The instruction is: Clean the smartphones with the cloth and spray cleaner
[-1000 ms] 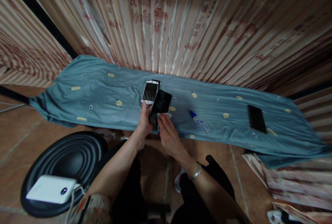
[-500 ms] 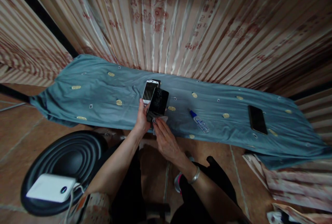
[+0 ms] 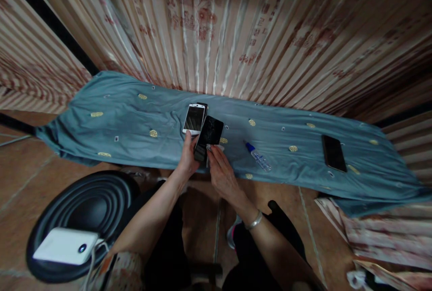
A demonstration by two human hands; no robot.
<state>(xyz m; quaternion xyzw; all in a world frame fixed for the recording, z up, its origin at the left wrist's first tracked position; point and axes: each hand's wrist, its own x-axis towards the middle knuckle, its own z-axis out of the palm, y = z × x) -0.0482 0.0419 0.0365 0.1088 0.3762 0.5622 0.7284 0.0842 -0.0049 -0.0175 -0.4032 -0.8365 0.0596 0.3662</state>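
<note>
My left hand is closed round the lower left side of a black phone whose dark screen has pale marks like cracks or smears. My right hand presses a white wipe against the lower part of that screen, its fingers together. Just beyond the left thumb, a white phone lies face up, partly over a darker one. To the right of my right hand lies a clear bottle with a blue cap. Whether the wipe is tissue or cloth cannot be made out.
A teal cloth with yellow prints covers the long narrow table. Another black phone lies at its right. At lower left, a white power bank with a cable sits on a round black stool. Pleated curtains hang behind.
The black phone and both hands have shifted slightly right. My right hand has moved the wipe up the phone's screen a little, uncovering its lower edge.
</note>
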